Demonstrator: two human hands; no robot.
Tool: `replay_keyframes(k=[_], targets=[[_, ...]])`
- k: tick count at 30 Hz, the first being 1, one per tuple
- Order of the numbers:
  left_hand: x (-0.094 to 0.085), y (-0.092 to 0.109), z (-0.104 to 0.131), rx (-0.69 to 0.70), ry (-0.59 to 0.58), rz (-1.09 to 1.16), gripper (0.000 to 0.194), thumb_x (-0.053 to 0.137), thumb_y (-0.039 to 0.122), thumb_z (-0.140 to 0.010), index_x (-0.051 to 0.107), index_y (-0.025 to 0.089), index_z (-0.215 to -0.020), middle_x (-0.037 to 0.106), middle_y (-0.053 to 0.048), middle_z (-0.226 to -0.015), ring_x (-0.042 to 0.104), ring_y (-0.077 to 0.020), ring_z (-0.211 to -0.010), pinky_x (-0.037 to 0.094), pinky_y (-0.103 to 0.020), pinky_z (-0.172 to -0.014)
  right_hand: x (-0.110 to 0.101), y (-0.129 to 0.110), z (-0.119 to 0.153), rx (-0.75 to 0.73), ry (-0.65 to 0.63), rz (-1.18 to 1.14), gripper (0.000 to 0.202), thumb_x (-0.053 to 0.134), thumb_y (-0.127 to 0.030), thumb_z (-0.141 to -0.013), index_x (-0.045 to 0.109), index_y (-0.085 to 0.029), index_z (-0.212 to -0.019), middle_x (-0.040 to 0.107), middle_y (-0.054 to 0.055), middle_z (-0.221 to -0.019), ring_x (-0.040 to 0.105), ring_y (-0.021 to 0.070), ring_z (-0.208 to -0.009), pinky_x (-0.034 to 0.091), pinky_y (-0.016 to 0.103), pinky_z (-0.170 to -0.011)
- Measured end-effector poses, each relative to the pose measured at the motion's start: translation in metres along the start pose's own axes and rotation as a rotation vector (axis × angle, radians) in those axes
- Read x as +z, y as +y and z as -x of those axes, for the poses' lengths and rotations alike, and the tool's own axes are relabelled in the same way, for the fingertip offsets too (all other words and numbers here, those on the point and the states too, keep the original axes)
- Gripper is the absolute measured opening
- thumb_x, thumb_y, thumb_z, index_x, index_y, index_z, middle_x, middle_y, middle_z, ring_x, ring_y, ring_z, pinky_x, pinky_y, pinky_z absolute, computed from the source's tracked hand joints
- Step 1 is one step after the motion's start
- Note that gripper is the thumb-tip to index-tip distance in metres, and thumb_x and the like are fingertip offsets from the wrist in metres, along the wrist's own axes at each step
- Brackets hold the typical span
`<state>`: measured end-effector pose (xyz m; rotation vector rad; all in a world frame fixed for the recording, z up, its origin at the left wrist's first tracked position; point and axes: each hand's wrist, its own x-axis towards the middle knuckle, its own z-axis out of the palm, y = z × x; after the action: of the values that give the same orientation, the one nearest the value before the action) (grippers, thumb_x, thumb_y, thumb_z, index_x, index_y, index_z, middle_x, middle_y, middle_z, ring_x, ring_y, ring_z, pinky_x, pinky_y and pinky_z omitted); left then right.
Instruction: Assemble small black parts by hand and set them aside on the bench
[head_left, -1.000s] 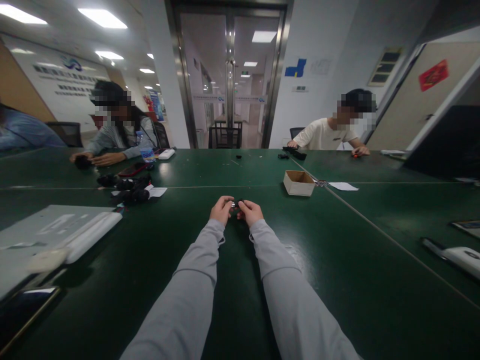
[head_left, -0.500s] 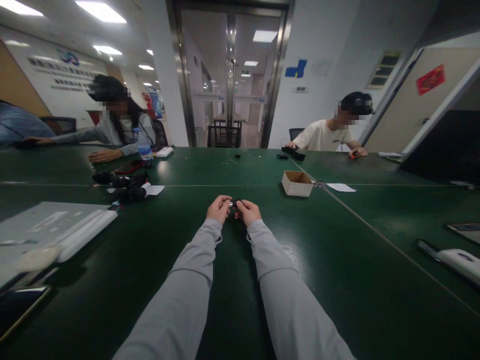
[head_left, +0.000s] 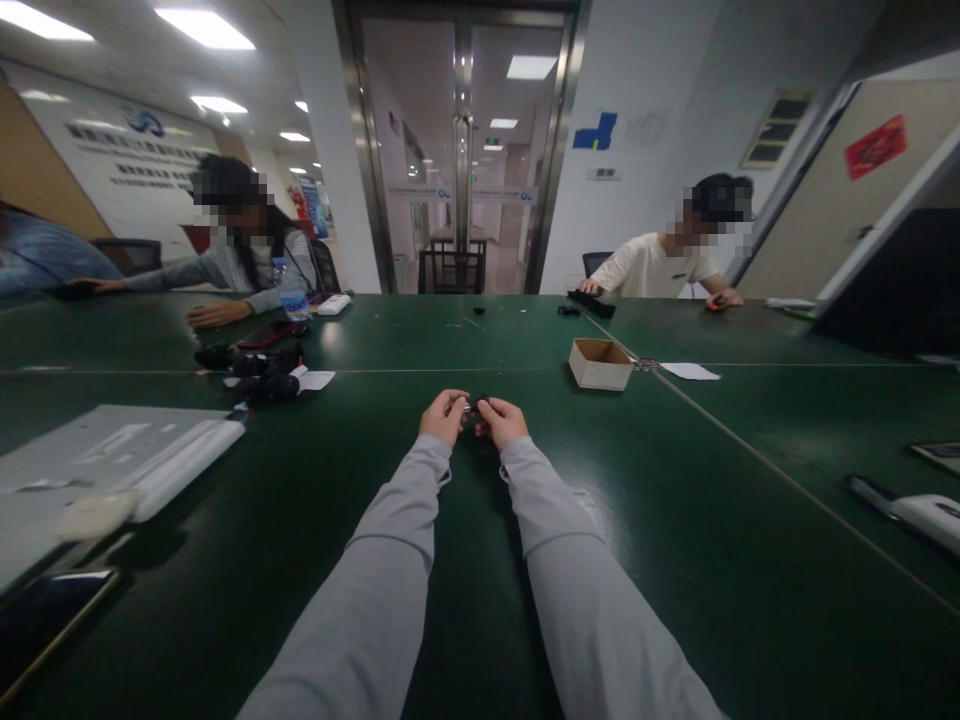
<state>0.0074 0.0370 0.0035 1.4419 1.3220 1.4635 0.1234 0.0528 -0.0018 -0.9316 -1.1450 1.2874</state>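
Observation:
Both hands meet in front of me, just above the green table (head_left: 480, 560). Pinched between their fingertips is a small black piece with a shiny silver end (head_left: 472, 406), too small to name. My left hand (head_left: 444, 416) has its thumb and fingers closed at the silvery end. At the dark end, my right hand (head_left: 504, 422) is closed, thumb on top. Fingers hide part of the piece. Grey sleeves cover both forearms.
An open cardboard box (head_left: 600, 366) stands right of my hands, with small metal items (head_left: 645, 365) and white paper (head_left: 690, 371) beside it. Black gear (head_left: 262, 378), a bottle (head_left: 294, 295) and a phone (head_left: 52, 625) lie left. Two people sit across the table.
The whole scene has shifted slightly to the right in view. Both hands still hold the small piece between them, with hardly any change of grip visible.

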Motion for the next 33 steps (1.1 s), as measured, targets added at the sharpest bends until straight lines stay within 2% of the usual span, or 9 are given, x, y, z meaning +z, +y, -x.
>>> replay_keyframes(k=[6,13,21,33], targets=[[-0.0013,0.0034,0.0006,-0.049,-0.019,-0.003,0.024,0.052,0.026,-0.072,0.056,0.02,-0.095,0.056,0.001,-0.074,0.046,-0.0043,-0.043,0.036,-0.016,-0.04,-0.0009,0.0007,-0.0002,0.003,0.004,-0.033,0.023,0.068,-0.034,-0.066,0.058,-0.013,-0.07,0.058,0.0,-0.058,0.046,0.0081,-0.039,0.043,0.02,-0.036],[-0.0006,0.0001,-0.0016,-0.042,-0.042,0.059,0.023,0.049,0.025,-0.074,0.056,0.018,-0.094,0.056,0.0,-0.071,0.047,-0.0054,-0.047,0.037,-0.015,-0.041,-0.0009,0.0009,0.0001,-0.005,0.011,-0.016,0.025,0.068,-0.035,-0.065,0.056,-0.014,-0.068,0.057,-0.001,-0.057,0.046,0.0085,-0.039,0.044,0.02,-0.036],[-0.001,-0.0016,-0.0034,-0.043,-0.031,0.024,0.021,0.049,0.028,-0.075,0.056,0.018,-0.093,0.052,0.002,-0.061,0.045,-0.0056,-0.043,0.037,-0.016,-0.041,-0.0002,-0.0006,0.0012,-0.003,0.009,-0.01,0.025,0.068,-0.036,-0.065,0.057,-0.014,-0.068,0.057,0.0,-0.058,0.046,0.0088,-0.039,0.043,0.021,-0.037],[-0.0003,0.0047,-0.0003,-0.053,-0.027,0.019,0.022,0.046,0.032,-0.077,0.058,0.016,-0.086,0.049,0.003,-0.051,0.042,-0.0053,-0.04,0.034,-0.015,-0.039,0.0001,0.0009,-0.0006,-0.007,0.015,0.016,0.027,0.068,-0.038,-0.065,0.057,-0.014,-0.068,0.057,-0.001,-0.057,0.046,0.0083,-0.039,0.043,0.02,-0.036]])
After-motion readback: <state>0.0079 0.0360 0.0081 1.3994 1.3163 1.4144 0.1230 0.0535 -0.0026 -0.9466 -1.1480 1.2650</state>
